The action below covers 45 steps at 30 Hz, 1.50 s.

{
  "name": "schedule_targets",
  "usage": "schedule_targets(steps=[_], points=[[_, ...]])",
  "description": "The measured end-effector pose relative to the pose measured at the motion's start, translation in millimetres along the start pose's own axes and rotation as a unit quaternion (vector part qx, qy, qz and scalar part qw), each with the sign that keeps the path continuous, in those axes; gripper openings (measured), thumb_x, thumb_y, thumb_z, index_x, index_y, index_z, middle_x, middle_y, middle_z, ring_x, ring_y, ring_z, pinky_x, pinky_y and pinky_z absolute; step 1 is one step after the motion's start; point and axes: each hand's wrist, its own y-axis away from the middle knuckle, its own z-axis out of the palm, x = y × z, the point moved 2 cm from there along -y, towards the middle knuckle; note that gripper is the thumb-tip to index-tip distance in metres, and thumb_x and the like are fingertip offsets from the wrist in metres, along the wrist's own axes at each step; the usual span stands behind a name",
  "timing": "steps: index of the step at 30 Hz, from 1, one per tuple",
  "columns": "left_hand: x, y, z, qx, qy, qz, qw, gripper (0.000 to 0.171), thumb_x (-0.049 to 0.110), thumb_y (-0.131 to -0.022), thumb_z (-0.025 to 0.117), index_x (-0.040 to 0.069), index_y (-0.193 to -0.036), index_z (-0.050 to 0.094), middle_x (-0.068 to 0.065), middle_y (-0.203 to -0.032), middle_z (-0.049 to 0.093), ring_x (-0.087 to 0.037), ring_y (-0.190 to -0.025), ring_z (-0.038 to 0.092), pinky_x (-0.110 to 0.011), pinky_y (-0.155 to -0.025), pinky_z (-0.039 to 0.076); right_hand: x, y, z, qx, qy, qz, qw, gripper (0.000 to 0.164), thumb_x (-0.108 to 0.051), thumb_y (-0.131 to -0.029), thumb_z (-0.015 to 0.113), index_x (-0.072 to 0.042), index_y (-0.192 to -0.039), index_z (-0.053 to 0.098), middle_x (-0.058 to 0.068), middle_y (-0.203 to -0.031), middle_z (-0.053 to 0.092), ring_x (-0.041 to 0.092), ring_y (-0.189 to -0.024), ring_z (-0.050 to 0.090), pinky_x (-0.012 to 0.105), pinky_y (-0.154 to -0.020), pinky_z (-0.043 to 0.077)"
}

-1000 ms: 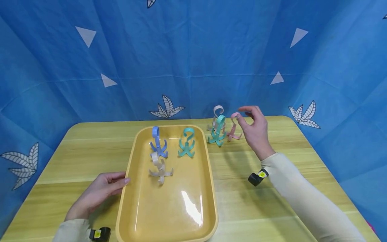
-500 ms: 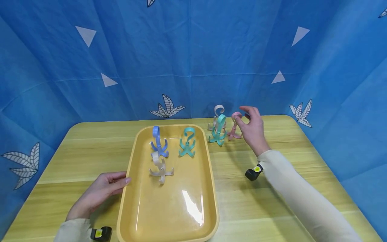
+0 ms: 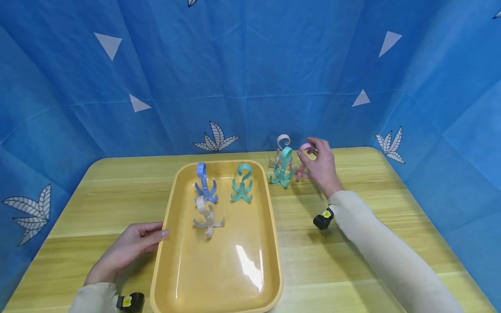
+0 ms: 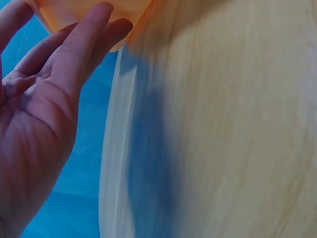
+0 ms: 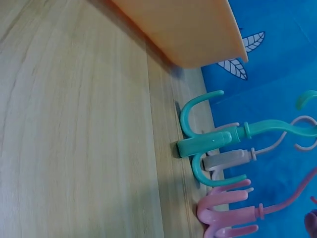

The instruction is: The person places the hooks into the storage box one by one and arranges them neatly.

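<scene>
The step in hand looks to be taking hold of a glossy pink plastic hanger with a curled hook and splayed prongs [image 3: 301,173], at the upper right of the head view. The right hand [image 3: 322,166] curls thumb and fingers about its hook, though how tightly cannot be told. At the lower left, the left hand [image 3: 127,248] pinches the rim of a smooth yellow plastic tray with rounded corners [image 3: 219,269]. The next move probably calls for a firm pinch and a straight rise, keeping the prongs free of the close-set mint-green plastic hanger [image 3: 281,174] and the pale greyish-white plastic hanger [image 5: 227,160] behind it. In the tray's upper part stand a periwinkle-blue hanger [image 3: 205,191], a teal hanger with a question-mark hook [image 3: 242,191] and an off-white hanger [image 3: 209,221]. The tray's floor mirrors light; the table [image 3: 309,269] has streaky yellowish wood grain, against creased blue cloth [image 3: 250,74].
</scene>
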Motion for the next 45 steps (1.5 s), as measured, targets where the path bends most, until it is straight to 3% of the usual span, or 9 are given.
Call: schedule_targets(steps=[6,11,28,39,45], points=[[-0.8,-0.3,-1.0,-0.003,-0.006,0.006,1.0,0.059,0.016,-0.101,0.058,-0.023,-0.138,0.034,-0.035,-0.135,0.047,-0.016,-0.108,0.063,-0.032,-0.091,0.052,4.0,-2.9,4.4,0.003,-0.014,0.006,1.0,0.046,-0.009,-0.094,0.067,0.005,-0.134,0.051,0.018,-0.114,0.047,0.028,-0.104,0.049,0.038,-0.102,0.044],[-1.4,-1.3,-1.4,-0.005,-0.009,0.008,0.9999,0.059,0.017,-0.101,0.058,-0.022,-0.138,0.035,-0.034,-0.136,0.047,-0.016,-0.108,0.063,-0.032,-0.091,0.052,7.1,-2.8,4.6,0.005,-0.031,0.025,0.999,0.042,-0.009,-0.095,0.065,0.003,-0.133,0.052,0.016,-0.109,0.054,0.029,-0.104,0.06,0.038,-0.094,0.05],[-0.7,-0.9,0.7,-0.003,-0.008,0.006,0.9999,0.059,0.016,-0.101,0.057,-0.024,-0.138,0.033,-0.036,-0.137,0.045,-0.011,-0.109,0.061,-0.03,-0.092,0.051,7.6,-3.1,-10.1,0.001,-0.065,0.037,0.997,0.042,-0.011,-0.096,0.064,0.0,-0.135,0.053,0.018,-0.125,0.058,0.029,-0.116,0.059,0.033,-0.097,0.049],[-0.2,-0.2,0.8,-0.011,-0.002,0.005,0.9999,0.058,0.017,-0.102,0.057,-0.023,-0.138,0.034,-0.034,-0.136,0.047,-0.015,-0.11,0.062,-0.031,-0.092,0.051,-0.9,11.6,-31.1,-0.007,-0.09,0.047,0.995,0.044,-0.015,-0.096,0.065,-0.002,-0.136,0.053,0.012,-0.133,0.057,0.023,-0.121,0.055,0.028,-0.098,0.047],[1.4,0.3,1.0,-0.004,-0.006,0.003,1.0,0.059,0.017,-0.101,0.058,-0.023,-0.138,0.035,-0.034,-0.136,0.047,-0.013,-0.11,0.061,-0.03,-0.091,0.051,-13.1,22.0,-39.2,-0.022,-0.086,0.032,0.996,0.042,-0.016,-0.095,0.067,-0.002,-0.134,0.057,0.011,-0.132,0.059,0.021,-0.12,0.056,0.026,-0.097,0.047]])
